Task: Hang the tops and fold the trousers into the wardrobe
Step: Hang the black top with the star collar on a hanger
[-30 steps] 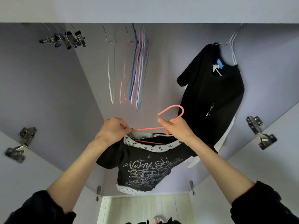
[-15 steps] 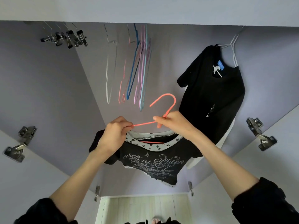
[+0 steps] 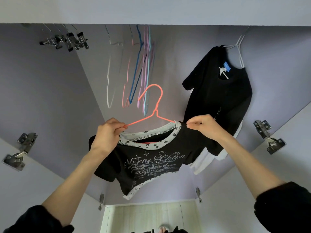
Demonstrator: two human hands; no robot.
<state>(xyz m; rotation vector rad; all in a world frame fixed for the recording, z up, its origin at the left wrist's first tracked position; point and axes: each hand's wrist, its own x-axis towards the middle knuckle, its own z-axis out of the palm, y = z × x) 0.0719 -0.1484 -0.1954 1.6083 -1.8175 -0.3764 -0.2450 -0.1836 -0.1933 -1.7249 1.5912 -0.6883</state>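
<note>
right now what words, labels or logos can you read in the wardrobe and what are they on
"Verni Schten", as best it reads, in ornate silver script: on the chest of the black star-trimmed top held on the coral hanger.
Smaller silver lines below that script: too small and blurred to read.
Blue neck label inside the hanging black t-shirt: no text legible.
Small pale mark on that t-shirt's front: too small to read.

empty hangers (image 3: 138, 68) hang left of the hung shirt (image 3: 218, 105).
</note>
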